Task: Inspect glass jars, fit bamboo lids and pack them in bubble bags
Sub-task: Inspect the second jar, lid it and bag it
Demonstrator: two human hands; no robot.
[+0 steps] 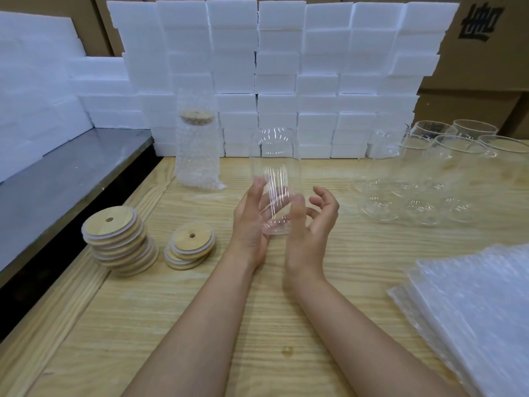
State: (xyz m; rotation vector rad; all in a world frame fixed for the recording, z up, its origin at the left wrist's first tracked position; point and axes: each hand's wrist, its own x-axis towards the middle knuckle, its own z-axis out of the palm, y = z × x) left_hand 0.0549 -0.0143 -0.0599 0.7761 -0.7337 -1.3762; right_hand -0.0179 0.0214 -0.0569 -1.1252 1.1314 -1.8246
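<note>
Your left hand (pixel 252 222) and right hand (pixel 310 224) cradle the glass jar (pixel 274 179) between them above the worktop (pixel 257 310) centre, fingers loosely spread. Bamboo lids (pixel 120 239) sit stacked near its left edge.

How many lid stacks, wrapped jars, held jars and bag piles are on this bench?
Bamboo lid stacks: 2
Bagged jar: 1
Held jar: 1
Bubble bag pile: 1
Total: 5
</note>
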